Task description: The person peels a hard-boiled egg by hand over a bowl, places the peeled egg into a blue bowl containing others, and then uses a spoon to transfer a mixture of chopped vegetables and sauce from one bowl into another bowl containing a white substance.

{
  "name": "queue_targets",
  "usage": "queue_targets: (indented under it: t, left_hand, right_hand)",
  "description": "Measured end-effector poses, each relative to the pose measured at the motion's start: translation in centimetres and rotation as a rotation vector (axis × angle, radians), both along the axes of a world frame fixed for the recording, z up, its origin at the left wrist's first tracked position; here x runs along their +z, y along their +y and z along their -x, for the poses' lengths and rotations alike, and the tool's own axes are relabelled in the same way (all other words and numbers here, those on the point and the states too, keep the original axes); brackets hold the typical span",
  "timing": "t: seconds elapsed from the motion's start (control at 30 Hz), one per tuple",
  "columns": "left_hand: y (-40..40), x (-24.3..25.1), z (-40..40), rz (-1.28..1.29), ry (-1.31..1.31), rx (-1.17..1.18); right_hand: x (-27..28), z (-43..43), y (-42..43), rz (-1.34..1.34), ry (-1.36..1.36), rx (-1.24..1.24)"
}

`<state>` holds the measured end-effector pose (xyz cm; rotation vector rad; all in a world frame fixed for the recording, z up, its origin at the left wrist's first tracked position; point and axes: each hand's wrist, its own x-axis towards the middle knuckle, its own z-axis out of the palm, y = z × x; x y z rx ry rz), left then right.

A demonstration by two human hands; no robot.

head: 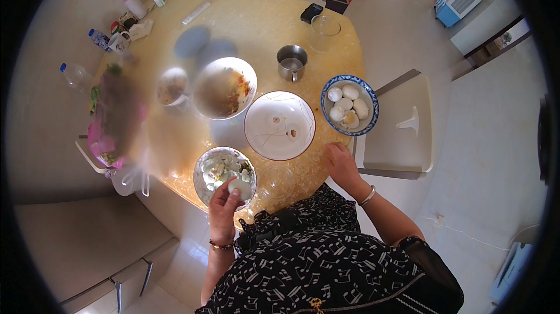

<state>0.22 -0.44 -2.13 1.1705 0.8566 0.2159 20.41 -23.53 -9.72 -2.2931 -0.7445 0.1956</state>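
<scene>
My left hand (225, 209) pinches a smooth white piece of egg (240, 188), probably boiled egg white, between thumb and fingers. It is held above the near rim of a patterned bowl (199, 187) that contains white egg pieces (214, 169) and some darker bits. My right hand (343, 167) rests at the table's right edge, back upward, its fingers curled and partly hidden. Just beyond it stands a blue-and-white bowl (373, 95) of several peeled eggs (344, 104), one showing yellow. Between the two bowls lies a white dish (273, 139) with a thin brown rim and a small printed motif.
A white bowl of food (251, 78), a steel mug (292, 58) and a clear glass container (326, 29) stand farther back. Pink bags (100, 143), bottles (99, 39) and a cup (119, 43) line the left side. A chair (398, 126) adjoins the right edge. Blur covers part of the left.
</scene>
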Motion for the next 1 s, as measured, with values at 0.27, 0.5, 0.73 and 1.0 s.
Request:
queue_targets:
  t: [0.27,0.5,0.73,1.0]
  left_hand:
    - [1.6,-0.3,1.8,0.052,-0.029,0.193]
    - [1.5,-0.1,2.1,0.022,-0.015,0.180]
    - [1.8,-0.2,3.4,0.022,-0.032,0.281]
    - [2.7,-0.1,4.2,0.018,-0.042,0.343]
  right_hand:
    - [-1.3,3.1,2.7,-0.013,-0.066,0.183]
    - [-2.9,2.8,3.1,0.057,-0.056,0.247]
    - [0.2,2.1,2.9,0.049,0.173,0.197]
    - [8.8,4.6,11.5,-0.622,0.365,0.288]
